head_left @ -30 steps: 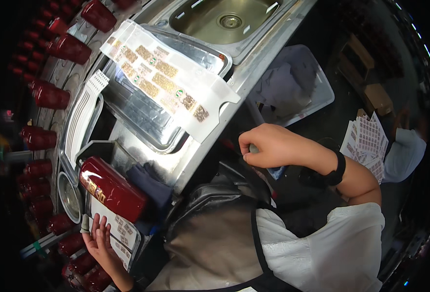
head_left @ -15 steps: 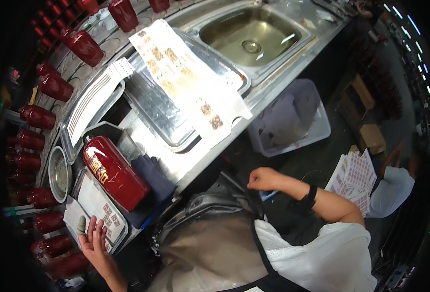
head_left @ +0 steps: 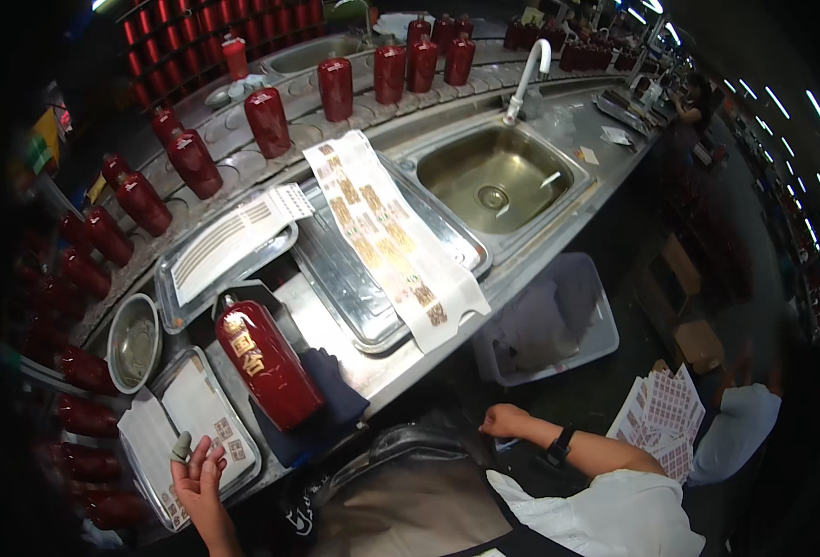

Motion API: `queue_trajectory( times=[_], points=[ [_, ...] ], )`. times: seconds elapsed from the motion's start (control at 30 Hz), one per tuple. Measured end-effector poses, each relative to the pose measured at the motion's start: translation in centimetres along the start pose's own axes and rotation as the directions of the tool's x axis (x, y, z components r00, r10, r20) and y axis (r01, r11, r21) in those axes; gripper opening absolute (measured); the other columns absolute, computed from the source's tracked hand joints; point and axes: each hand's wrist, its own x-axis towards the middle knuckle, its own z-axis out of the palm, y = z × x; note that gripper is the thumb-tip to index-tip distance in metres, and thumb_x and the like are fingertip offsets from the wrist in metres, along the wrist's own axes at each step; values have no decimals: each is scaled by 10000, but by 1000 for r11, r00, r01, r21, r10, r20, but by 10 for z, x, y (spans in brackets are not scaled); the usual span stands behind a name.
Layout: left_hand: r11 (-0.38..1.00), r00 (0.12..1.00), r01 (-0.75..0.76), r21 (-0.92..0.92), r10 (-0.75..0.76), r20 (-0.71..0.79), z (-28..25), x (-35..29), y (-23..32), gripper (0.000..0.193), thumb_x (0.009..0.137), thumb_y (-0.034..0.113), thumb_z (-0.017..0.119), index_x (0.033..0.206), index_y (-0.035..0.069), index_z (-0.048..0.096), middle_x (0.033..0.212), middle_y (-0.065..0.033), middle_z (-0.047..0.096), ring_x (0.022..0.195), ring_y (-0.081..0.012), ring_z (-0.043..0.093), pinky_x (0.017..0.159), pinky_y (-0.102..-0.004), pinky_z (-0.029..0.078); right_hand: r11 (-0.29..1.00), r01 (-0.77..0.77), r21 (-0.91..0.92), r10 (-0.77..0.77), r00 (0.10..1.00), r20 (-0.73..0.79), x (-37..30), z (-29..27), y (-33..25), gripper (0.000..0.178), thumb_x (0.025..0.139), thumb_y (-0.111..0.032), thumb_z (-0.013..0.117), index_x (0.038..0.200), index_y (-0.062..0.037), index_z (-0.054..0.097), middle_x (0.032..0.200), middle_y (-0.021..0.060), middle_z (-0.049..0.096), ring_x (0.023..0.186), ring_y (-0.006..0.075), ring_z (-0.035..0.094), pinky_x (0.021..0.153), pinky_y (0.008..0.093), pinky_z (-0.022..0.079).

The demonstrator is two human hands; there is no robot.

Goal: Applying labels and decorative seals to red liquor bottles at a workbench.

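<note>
My left hand [head_left: 201, 478] is over the near edge of a metal tray [head_left: 254, 464] holding white paper and small brown-printed stickers [head_left: 229, 439]. Its fingers are apart and a green finger cot [head_left: 182, 446] covers one fingertip. Nothing shows in that hand. My right hand [head_left: 504, 420] is closed, off the counter's front edge near my dark apron; whether anything is in it is hidden. Between the tray and the counter's edge a dark red bottle [head_left: 266, 362] with gold lettering lies tilted, its lower end on a folded dark blue cloth [head_left: 331, 395].
A sticker sheet [head_left: 387, 237] lies across a larger metal tray [head_left: 335, 288], beside a sink [head_left: 484, 176]. A metal bowl [head_left: 135, 343] stands left. Red bottles [head_left: 268, 123] line the conveyor behind. Below the counter are a plastic bin [head_left: 605, 330] and a person's pale sleeve [head_left: 739, 432].
The view has tilted up, so the counter sits lower in the picture and the faucet and more bottles show. Both hands keep nearly the same pose; the bottle still lies on the cloth.
</note>
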Motion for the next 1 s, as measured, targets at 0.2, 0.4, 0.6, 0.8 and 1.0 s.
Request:
queue_trajectory(
  times=[0.2,0.4,0.6,0.8,1.0],
  points=[
    [999,999,0,-50,2,38,3,-6,9,495,990,82,641,1439,-10,453,1323,-192,618,1121,-249,669,944,-322,550,992,116,55,-102,974,-204,-28,-98,-24,371,809,-447,755,904,-89,758,861,139,749,858,309,736,787,410,566],
    [999,1000,15,33,-14,-21,15,-14,21,488,989,98,642,1440,36,466,1283,-154,653,1062,-179,689,866,-256,549,605,699,381,-609,715,-344,-86,-173,-131,270,868,-295,769,897,-33,708,734,70,680,698,122,639,660,311,506],
    [998,996,-65,-24,66,54,19,-26,40,471,988,56,636,1413,-56,465,1313,-216,619,1130,-281,671,968,-355,562,463,798,386,-651,602,-463,-105,-193,-216,235,863,-232,725,904,-3,691,757,116,680,706,176,641,669,338,504],
    [998,999,-52,23,52,7,0,-41,38,446,998,74,616,1401,-56,477,1297,-218,630,1107,-270,682,942,-338,561,444,820,361,-726,565,-391,-100,-177,-234,200,917,-213,718,937,-16,690,792,20,649,733,64,556,637,263,461],
    [998,996,-47,-49,51,73,16,-32,38,464,987,44,620,1415,-56,470,1278,-220,640,1112,-280,680,957,-347,560,426,813,398,-676,578,-457,-103,-179,-238,231,881,-228,718,880,0,679,734,110,671,674,155,613,650,323,492]
  ],
)
